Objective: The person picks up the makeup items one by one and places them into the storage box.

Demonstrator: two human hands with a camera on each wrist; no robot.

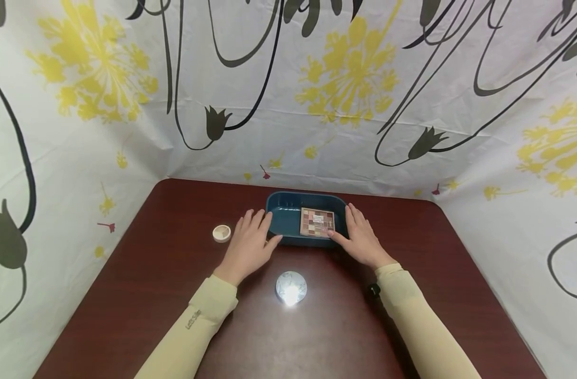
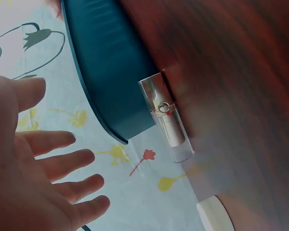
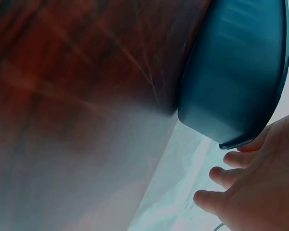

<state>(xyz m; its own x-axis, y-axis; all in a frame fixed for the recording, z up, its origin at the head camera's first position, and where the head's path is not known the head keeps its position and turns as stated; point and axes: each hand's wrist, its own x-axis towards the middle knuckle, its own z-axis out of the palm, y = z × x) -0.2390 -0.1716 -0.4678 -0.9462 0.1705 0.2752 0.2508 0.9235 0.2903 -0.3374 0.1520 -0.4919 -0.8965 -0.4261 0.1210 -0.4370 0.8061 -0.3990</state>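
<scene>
A dark blue plastic bin (image 1: 286, 223) sits at the back of the table, an eyeshadow palette (image 1: 317, 223) lying in its right part. My left hand (image 1: 250, 239) is spread at the bin's left end; the left wrist view shows its fingers (image 2: 62, 166) extended and holding nothing. Close to the bin lies a clear lipstick tube (image 2: 166, 118), mostly covered by this hand in the head view. At the bin's right end is my right hand (image 1: 361, 237), its straight fingers (image 3: 226, 178) along the outside by the rim and its thumb over the front edge.
Left of my left hand stands a small round cream-coloured container (image 1: 221, 233). A shiny round disc (image 1: 291, 288) reflects light in front of the bin. Patterned white cloth (image 1: 288, 105) rises behind the dark wooden table (image 1: 184, 273) and along both sides.
</scene>
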